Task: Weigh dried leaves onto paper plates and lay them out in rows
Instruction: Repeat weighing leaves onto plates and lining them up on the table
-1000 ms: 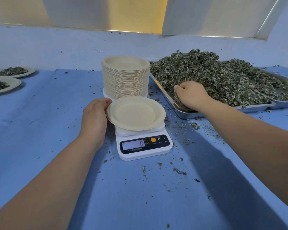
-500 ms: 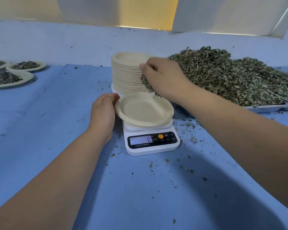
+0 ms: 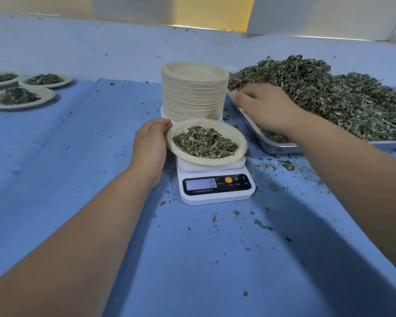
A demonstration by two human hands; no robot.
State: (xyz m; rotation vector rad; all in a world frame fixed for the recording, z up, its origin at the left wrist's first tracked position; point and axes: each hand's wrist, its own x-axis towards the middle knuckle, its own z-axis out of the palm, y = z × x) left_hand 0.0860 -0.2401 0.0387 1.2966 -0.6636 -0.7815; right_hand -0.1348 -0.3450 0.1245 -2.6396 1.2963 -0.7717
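A paper plate [image 3: 237,135] sits on the white digital scale [image 3: 216,196] with a small heap of dried leaves [image 3: 205,143] in it. The scale's display shows 0. My left hand [image 3: 150,145] holds the plate's left rim, thumb on the edge. My right hand [image 3: 266,106] lies over the near left corner of the metal tray [image 3: 278,148], fingers relaxed at the edge of the big pile of dried leaves [image 3: 334,99]; I see nothing in it.
A tall stack of empty paper plates [image 3: 193,94] stands right behind the scale. Filled plates [image 3: 21,99] lie at the far left on the blue cloth [image 3: 78,156]. Leaf crumbs are scattered around the scale and tray.
My right hand dropped its handful of leaves onto the plate and went back to the tray. The plate now holds leaves. My left hand stayed at the rim.
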